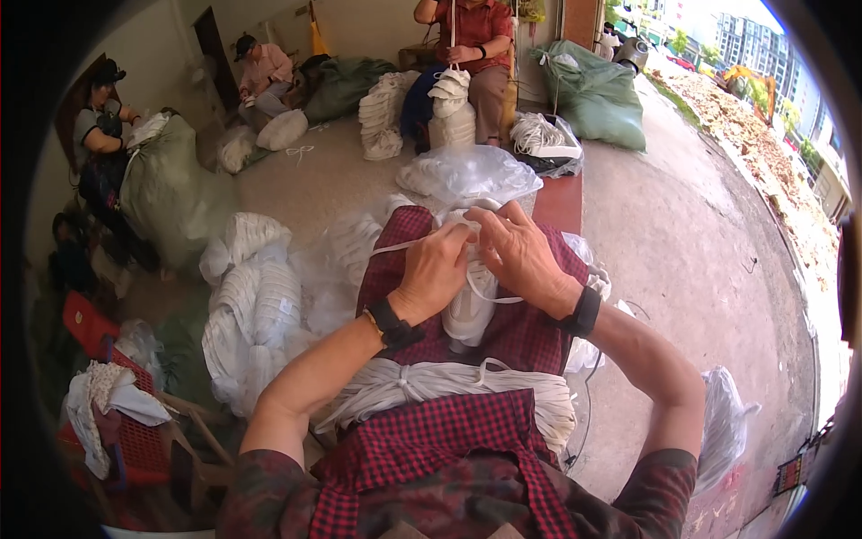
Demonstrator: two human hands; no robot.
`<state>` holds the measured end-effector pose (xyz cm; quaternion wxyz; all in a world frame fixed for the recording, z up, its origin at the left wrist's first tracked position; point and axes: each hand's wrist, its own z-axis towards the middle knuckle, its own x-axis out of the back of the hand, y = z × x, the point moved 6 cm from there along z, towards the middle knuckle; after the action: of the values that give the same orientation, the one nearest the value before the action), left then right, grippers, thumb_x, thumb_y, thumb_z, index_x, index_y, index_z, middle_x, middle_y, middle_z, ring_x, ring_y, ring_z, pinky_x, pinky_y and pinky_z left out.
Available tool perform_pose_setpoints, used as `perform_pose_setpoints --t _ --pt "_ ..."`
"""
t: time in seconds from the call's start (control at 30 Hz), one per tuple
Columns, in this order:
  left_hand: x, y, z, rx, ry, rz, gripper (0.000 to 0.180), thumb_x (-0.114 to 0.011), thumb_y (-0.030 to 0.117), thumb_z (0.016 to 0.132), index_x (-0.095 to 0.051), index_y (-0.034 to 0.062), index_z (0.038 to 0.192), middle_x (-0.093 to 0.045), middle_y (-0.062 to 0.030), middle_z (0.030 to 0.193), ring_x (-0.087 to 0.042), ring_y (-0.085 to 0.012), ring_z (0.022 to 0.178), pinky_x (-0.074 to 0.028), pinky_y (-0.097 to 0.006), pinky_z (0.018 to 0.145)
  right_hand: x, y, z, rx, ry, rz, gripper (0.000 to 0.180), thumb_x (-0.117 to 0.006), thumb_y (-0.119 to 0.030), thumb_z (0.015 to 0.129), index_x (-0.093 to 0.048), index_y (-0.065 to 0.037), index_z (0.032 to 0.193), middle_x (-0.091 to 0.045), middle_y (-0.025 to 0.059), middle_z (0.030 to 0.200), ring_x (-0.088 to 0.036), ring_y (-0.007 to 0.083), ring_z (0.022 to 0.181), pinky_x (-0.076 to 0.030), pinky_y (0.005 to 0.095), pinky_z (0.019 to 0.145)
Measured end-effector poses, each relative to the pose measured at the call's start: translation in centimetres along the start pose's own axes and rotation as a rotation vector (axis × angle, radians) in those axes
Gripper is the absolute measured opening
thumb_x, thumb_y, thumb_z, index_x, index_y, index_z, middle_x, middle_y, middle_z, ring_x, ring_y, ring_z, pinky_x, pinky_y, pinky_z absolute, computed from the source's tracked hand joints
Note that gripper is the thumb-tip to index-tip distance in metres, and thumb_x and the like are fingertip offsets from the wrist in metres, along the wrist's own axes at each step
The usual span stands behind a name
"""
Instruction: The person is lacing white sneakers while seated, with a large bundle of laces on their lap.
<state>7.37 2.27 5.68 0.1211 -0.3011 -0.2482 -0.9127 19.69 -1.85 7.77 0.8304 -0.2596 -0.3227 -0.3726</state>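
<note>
Bare concrete floor (pixel 682 242) runs out past the knees to a road with rubble, and white bundles lie all over it. Closest of all, a fat hank of white cord (pixel 449 388) rests across the lap on a red checked cloth (pixel 530 332). It sits near the edge of the lap, so a bump of the leg might roll it off onto the floor.

Just above it, both hands meet over a small white bundle (pixel 469 310) on the knees. The left hand (pixel 435 269) is closed, its grip pinching a thin white strap (pixel 404 244) that runs off to the left. The right hand (pixel 521 256) has its fingers curled down onto the top of the bundle — pressed close, not spread. A loop of strap hangs loose under the right wrist. If the pinch slips, I think the strap could go slack and the wrap could come undone. The loose loop could snag on the black wristband (pixel 585 313) too.

Left of the knees stands a pile of white bundles (pixel 251 305) — it looks tippy. Farther off, other people sit with green sacks (pixel 593 90) and more white stacks.
</note>
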Motion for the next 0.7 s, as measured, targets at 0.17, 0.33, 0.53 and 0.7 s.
perform_pose_setpoints --t 0.17,0.33,0.53,0.7 --pt "-0.1 -0.9 0.1 0.106 -0.02 -0.008 0.02 -0.064 -0.002 0.079 -0.062 0.0018 0.098 -0.066 -0.014 0.086 -0.066 -0.0335 0.079 -0.052 -0.042 0.069 -1.5 1.1 0.7 -0.055 -0.025 -0.005 0.047 -0.059 0.003 0.075 -0.047 -0.004 0.12 -0.067 0.0142 0.09 -0.057 0.0357 0.095 -0.049 0.0458 0.079" --pt "0.5 -0.9 0.0 0.081 0.037 0.021 0.016 -0.064 -0.001 0.079 -0.061 0.0008 0.095 -0.067 -0.0156 0.087 -0.066 -0.0371 0.082 -0.052 -0.044 0.068 -2.0 -0.5 1.3 -0.002 -0.096 -0.102 0.038 -0.059 0.001 0.076 -0.044 -0.004 0.111 -0.068 0.0142 0.09 -0.057 0.0355 0.094 -0.049 0.0459 0.077" --pt "0.7 -0.2 -0.6 0.088 0.021 -0.016 0.013 -0.063 0.0 0.081 -0.061 0.0001 0.094 -0.065 -0.0186 0.086 -0.064 -0.0398 0.08 -0.051 -0.047 0.066 -2.7 -0.8 0.9 -0.081 -0.164 -0.275 0.031 -0.059 -0.004 0.08 -0.044 -0.001 0.107 -0.067 0.0146 0.089 -0.057 0.036 0.098 -0.05 0.0465 0.077" --pt "0.8 -0.1 -0.7 0.056 0.059 -0.063 0.013 -0.065 0.003 0.081 -0.06 0.0002 0.092 -0.064 -0.0193 0.084 -0.064 -0.0406 0.079 -0.05 -0.048 0.066 -3.4 -1.3 1.0 0.0 -0.19 -0.364 0.034 -0.061 -0.002 0.076 -0.044 0.002 0.106 -0.065 0.0168 0.084 -0.058 0.037 0.098 -0.05 0.0444 0.075"
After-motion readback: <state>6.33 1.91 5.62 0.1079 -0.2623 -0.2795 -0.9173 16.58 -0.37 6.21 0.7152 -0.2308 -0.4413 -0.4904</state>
